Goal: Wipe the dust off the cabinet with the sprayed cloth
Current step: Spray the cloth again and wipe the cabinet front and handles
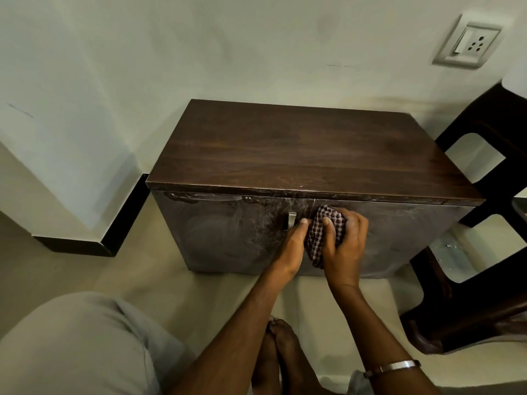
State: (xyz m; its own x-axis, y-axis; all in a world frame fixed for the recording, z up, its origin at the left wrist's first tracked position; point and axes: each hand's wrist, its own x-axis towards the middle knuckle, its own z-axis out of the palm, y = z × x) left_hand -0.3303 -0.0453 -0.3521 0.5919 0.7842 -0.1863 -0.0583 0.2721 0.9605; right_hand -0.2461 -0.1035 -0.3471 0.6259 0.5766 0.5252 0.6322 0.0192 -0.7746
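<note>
A low dark wooden cabinet (299,149) stands against the wall, with two front doors and a metal handle (291,220) on the left door. Wet streaks mark the left door's front. A checked maroon-and-white cloth (320,238) lies bunched against the front where the two doors meet. My right hand (346,246) grips the cloth from the right, fingers curled over its top. From the left, my left hand (293,249) holds the cloth's edge, its thumb close to the handle.
A dark plastic chair (484,252) stands close on the cabinet's right. A wall socket (467,44) is above it. A white wall corner with black skirting (114,232) juts out at left. My knee (79,346) and feet (279,354) are on the tiled floor below.
</note>
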